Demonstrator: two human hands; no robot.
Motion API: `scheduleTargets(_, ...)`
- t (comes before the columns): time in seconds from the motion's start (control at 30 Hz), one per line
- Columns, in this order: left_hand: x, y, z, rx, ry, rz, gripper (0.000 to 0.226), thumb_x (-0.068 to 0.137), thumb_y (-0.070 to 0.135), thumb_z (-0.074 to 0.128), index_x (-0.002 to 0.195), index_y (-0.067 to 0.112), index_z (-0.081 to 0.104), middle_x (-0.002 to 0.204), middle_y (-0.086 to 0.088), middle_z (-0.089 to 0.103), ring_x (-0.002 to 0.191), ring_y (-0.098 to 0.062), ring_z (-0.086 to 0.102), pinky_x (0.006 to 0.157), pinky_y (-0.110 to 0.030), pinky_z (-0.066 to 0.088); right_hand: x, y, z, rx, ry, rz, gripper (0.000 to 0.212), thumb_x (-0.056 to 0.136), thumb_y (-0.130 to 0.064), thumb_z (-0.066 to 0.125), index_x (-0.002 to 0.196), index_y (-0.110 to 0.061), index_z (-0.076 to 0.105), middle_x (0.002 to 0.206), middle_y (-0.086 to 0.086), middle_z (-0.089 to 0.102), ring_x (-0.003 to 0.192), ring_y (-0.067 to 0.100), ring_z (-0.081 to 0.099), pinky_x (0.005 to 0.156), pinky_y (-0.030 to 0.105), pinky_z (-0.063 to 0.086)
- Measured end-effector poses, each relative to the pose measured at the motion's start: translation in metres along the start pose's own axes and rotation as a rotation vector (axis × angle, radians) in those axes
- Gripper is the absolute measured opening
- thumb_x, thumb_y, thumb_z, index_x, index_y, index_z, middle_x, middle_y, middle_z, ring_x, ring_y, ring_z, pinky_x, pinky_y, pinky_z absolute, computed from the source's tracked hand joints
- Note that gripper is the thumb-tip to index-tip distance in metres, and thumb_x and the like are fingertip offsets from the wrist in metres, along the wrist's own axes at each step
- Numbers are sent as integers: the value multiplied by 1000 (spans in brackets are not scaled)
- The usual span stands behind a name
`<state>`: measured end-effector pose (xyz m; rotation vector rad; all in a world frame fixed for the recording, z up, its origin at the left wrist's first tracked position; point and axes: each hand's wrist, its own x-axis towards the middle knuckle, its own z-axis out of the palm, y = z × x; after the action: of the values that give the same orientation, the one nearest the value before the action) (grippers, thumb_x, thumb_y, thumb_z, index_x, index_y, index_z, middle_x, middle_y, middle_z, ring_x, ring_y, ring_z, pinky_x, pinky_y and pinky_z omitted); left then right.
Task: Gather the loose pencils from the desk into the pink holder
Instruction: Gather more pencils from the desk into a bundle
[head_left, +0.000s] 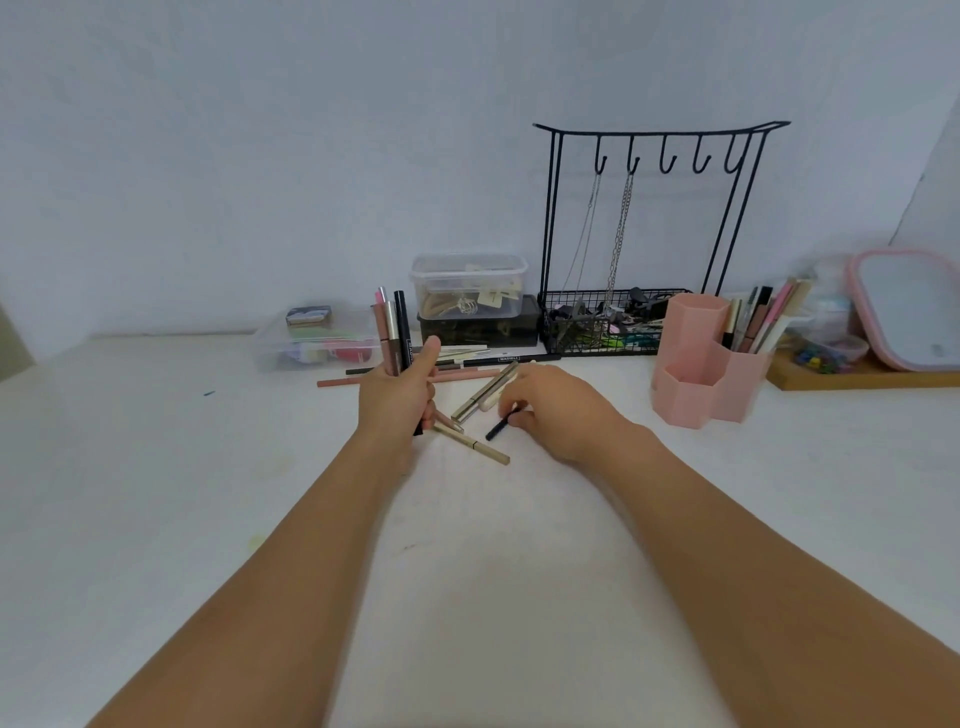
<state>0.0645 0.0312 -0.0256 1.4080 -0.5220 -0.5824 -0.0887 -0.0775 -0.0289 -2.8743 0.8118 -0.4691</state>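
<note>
My left hand (402, 397) grips a bunch of pencils (392, 332) that stands upright above the white desk (156, 467). My right hand (550, 405) lies low on the desk and pinches the end of a short black pencil (498, 428). Several loose pencils lie between and behind the hands: a gold one (475, 446), a pale gold one (485, 397), a long pink one (337, 383) and a black one (511, 358). The pink holder (696, 364) stands to the right, with several pencils (758, 317) in its rear right compartment.
Behind the pencils stand two clear plastic boxes (317, 338) (467, 286), a dark box (478, 327) and a black wire rack (654, 218) with hooks, chains and a basket. At far right, a pink-rimmed mirror (909, 306) leans on a wooden tray (857, 376).
</note>
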Motion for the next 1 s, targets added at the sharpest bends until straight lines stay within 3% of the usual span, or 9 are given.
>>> scheduleTargets(0.1,-5,5,1,-50,-48,-53,48,84,54,74,72,14,51,47,3,36,39,-13,33,42,-24,35,-4,9,-3,90,39,64,8,96,-22,62,95,-21,70,103,-3,57,91,17,56,81,33,48)
scheduleTargets(0.27,-14,6,7,-82,-172,-73,49,81,58,75,71,17,51,48,4,34,41,-13,31,43,-25,30,-4,0,-17,454,294,145,8,100,-20,56,97,-17,63,84,-8,59,71,2,50,64,15,38)
scheduleTargets(0.43,-19,3,13,-91,-307,3,49,73,58,77,76,15,54,47,6,31,43,-13,29,46,-26,29,-6,-20,-33,1076,323,181,7,98,-12,60,97,-7,64,67,2,60,53,9,54,55,22,48)
scheduleTargets(0.57,-24,1,15,-39,-382,88,46,63,50,81,76,17,53,51,6,37,42,-10,32,42,-22,30,-9,-31,-36,1421,261,175,5,96,-7,63,94,-3,65,69,8,65,61,13,62,64,24,58)
scheduleTargets(0.7,-26,-2,14,-30,-455,109,39,61,32,88,80,13,61,52,5,46,41,-9,38,40,-21,33,-11,-36,-35,1482,264,205,4,92,-7,67,91,-4,69,68,8,66,63,14,64,66,24,58)
scheduleTargets(0.8,-27,-2,14,6,-515,96,25,73,20,87,80,14,64,59,2,56,43,-9,40,42,-21,34,-11,-40,-31,1511,261,216,4,90,-7,70,91,-3,71,69,10,65,60,16,61,63,31,59)
scheduleTargets(0.87,-26,-3,15,32,-539,80,19,86,20,79,82,15,62,61,-3,57,46,-12,40,45,-23,35,-10,-41,-26,1479,307,212,5,89,-7,71,90,-2,72,68,11,64,57,16,59,57,33,56)
scheduleTargets(1.0,-26,-5,16,70,-535,36,19,95,25,70,86,16,56,53,-2,47,47,-16,45,47,-26,41,-5,-38,-16,1282,377,215,4,88,-7,73,91,-5,75,68,7,68,61,12,61,71,30,57)
